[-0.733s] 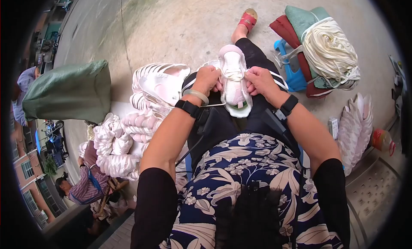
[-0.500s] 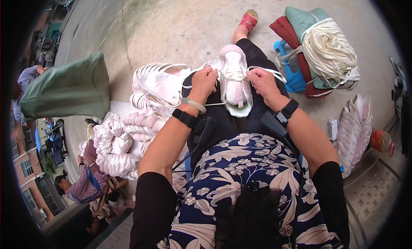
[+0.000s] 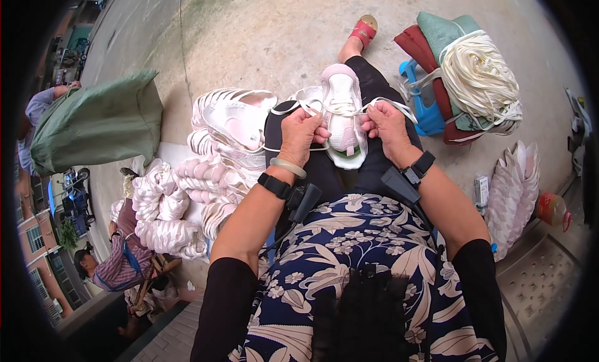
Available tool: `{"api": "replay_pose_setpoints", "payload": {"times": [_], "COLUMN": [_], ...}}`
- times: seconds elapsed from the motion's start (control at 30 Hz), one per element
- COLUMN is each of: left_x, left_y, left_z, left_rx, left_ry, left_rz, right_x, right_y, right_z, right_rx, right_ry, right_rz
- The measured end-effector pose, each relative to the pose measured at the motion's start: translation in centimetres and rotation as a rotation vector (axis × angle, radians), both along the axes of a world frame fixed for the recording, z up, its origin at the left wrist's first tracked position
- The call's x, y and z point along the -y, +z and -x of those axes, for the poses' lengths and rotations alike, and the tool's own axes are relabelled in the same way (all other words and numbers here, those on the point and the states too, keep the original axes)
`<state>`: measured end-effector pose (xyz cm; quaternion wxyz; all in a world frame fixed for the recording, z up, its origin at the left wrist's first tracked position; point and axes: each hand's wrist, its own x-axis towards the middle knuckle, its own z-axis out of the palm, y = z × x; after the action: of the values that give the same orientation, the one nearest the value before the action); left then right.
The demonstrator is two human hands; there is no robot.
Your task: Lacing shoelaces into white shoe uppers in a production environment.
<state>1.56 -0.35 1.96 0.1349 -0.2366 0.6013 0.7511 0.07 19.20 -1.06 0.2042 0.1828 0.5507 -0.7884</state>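
A pink and white sneaker rests on my lap between my thighs, with a white shoelace threaded across its upper part. My left hand is closed in a pinch on a loose stretch of the lace, close beside the shoe. On the shoe's other side, my right hand pinches the lace too, and a white loop spreads above its fingers over my thigh. The fingertips partly hide the lace where they grip it. Both hands sit low beside the shoe's near half.
Pink and white shoe uppers are piled to my left, with rolled bundles nearer. At the right, a blue stool carries cushions and a hank of cream laces. More stacked uppers and a bottle lie right. A person holds a green sack.
My left hand has shifted right toward the shoe and slightly nearer to me. My right hand has moved a little nearer to me. Both keep pinching lace.
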Motion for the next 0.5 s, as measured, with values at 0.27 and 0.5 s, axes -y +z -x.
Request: {"api": "replay_pose_setpoints", "payload": {"times": [0.27, 0.5], "left_x": [0.14, -0.21], "left_y": [-0.05, -0.01], "left_z": [-0.14, -0.27], "left_rx": [0.009, 0.015], "left_ry": [-0.128, -0.175], "left_rz": [0.19, 0.4], "right_x": [-0.06, 0.04], "right_y": [-0.25, -0.41], "right_z": [0.01, 0.21], "right_rx": [0.002, 0.013], "right_ry": [0.047, 0.062], "right_rz": [-0.01, -0.029]}}
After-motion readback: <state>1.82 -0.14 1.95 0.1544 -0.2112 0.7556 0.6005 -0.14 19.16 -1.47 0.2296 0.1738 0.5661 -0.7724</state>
